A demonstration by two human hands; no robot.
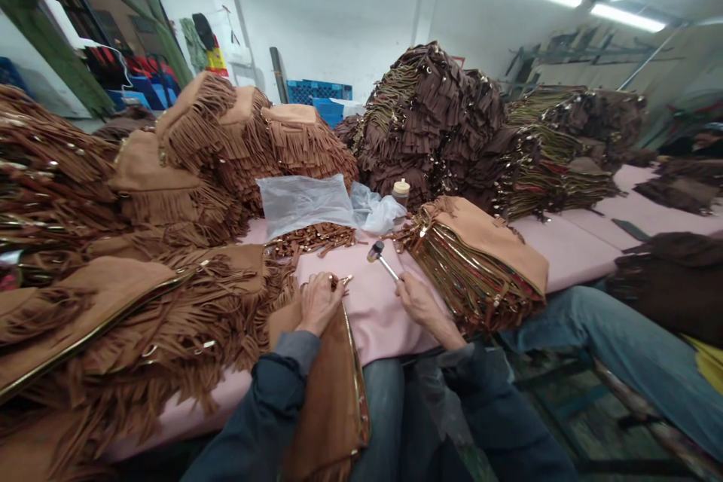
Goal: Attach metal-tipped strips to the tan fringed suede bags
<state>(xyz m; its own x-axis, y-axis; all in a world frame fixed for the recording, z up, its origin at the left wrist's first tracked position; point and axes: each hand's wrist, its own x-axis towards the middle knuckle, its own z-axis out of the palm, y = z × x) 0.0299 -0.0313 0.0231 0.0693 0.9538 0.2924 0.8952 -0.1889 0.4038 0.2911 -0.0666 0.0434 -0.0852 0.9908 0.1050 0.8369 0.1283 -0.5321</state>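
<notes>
Left hand (pixel 321 303) in tight, fingers pinching the far end of a brown suede piece (pixel 321 407) that drapes over the near edge of the pink-covered desk (pixel 370 327)! Over on the right, the right hand (pixel 419 303) has its fingers wrapped round a small hammer (pixel 387 264), head pointing far and left. Fringed brown pieces (pixel 220 316) crowd the left; a tan stack (pixel 486 241) sits just right.

Hammer (pixel 387 265), one: two-tone head, silvery shaft, slanted over pink tabletop (pixel 370 316). Suede piece (pixel 321 392), one: brown, gold-zipped along right side, upper end at tabletop, remainder hanging past near edge.
</notes>
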